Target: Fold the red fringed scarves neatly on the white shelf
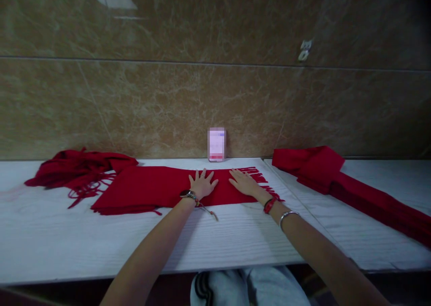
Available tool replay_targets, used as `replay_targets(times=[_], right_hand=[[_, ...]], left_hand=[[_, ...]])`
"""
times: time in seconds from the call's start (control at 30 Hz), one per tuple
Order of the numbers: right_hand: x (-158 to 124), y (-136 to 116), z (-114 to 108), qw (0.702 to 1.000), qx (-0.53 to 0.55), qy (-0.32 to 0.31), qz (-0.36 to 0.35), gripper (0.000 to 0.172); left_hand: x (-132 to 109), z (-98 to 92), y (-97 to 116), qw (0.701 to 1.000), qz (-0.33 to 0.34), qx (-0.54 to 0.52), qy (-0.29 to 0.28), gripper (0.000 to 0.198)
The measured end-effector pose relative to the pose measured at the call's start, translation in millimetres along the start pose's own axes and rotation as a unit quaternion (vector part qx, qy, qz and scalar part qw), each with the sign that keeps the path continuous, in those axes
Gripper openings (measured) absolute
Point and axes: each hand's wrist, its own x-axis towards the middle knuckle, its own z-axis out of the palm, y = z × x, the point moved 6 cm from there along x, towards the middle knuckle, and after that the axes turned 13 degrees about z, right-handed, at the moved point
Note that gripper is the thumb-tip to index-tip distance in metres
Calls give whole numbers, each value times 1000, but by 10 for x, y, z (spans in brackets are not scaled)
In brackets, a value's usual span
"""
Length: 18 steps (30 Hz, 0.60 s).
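A red fringed scarf [144, 187] lies folded into a long flat strip on the white wood-grain table, its fringe pointing right. My left hand [203, 184] rests palm down on the middle of this scarf with its fingers spread. Closer to the fringed end, my right hand [245, 183] lies flat on the cloth, fingers stretched out. Neither hand grips anything. The scarf's left end touches or overlaps a crumpled red scarf [74, 166] with loose tassels.
To the right, folded red cloth [310, 166] runs toward the table's right side. A phone [216, 145] with a lit screen leans against the brown marbled wall [161, 108]. The table's [101, 247] front edge is close to my legs. A seam crosses the tabletop right of my right hand.
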Motion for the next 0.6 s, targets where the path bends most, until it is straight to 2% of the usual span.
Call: replay_targets(times=[0.2, 0.33, 0.4, 0.47, 0.5, 0.6], right_hand=[[26, 211, 25, 999, -11, -24, 34, 53], [40, 350, 69, 998, -27, -17, 45, 51], [39, 363, 52, 999, -42, 9, 33, 50], [22, 275, -10, 997, -49, 53, 1, 50], [2, 183, -52, 996, -42, 75, -23, 50], [-109, -240, -166, 987, 15, 112, -113, 52]], left_hand=[[-80, -82, -198, 997, -77, -5, -2, 65], [-94, -146, -186, 997, -78, 9, -6, 64], [-157, -220, -264, 997, -78, 10, -9, 65], [-295, -373, -491, 996, -84, 24, 22, 63], [-395, -484, -660, 994, -83, 40, 56, 61], [-799, -835, -1352, 979, -107, 79, 153, 53]])
